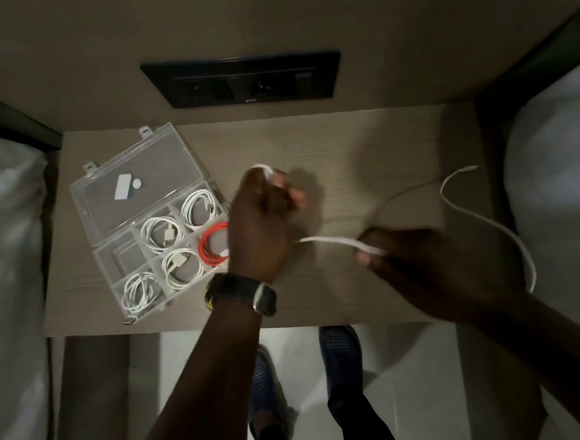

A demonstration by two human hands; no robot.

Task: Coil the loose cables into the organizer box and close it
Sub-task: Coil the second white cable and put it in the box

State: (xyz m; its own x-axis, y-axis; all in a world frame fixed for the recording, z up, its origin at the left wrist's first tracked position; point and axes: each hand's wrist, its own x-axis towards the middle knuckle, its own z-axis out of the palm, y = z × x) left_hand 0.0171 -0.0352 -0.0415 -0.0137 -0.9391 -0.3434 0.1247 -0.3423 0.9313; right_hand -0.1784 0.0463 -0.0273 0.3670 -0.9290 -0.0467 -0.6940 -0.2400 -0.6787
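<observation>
A clear plastic organizer box (pixel 112 253) lies open at the table's left, its lid (pixel 124 183) folded back. Several coiled white cables (pixel 164 234) and one coiled red cable (pixel 211 246) fill its compartments. My left hand (pixel 261 221) is closed around one end of a loose white cable (pixel 331 240), a loop showing at the fingertips. My right hand (pixel 421 258), blurred, pinches the same cable farther along. The cable's free tail (pixel 480 216) curves over the table's right side.
The small wooden table (pixel 345 147) stands between two white beds (pixel 5 239). A black socket panel (pixel 243 80) sits on the wall behind. A wristwatch (pixel 242 293) is on my left wrist. My feet (pixel 339 350) show below the table's front edge.
</observation>
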